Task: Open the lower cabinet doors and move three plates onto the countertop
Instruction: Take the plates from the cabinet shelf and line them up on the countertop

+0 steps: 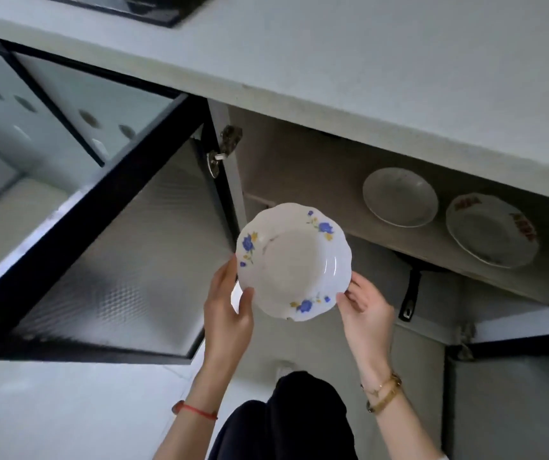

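Observation:
A white scalloped plate with blue flowers [294, 262] is in the air in front of the open lower cabinet, below the countertop edge. My left hand [228, 303] grips its left rim and my right hand [364, 307] grips its right rim. On the cabinet shelf [316, 180] inside lie a plain white plate [399, 197] and, to its right, a white plate with a red pattern [492, 230]. The pale countertop [366, 61] runs across the top. Both cabinet doors stand open: the left glass door [117, 247] swings far out, and the right door [525, 336] shows at the right edge.
A black pan handle [410, 293] sticks out from under the shelf, just right of my right hand. A dark cooktop [140, 8] sits on the countertop at the top left. A further glass-fronted cabinet [34, 104] lies to the left. My dark-clothed knee [293, 419] is below.

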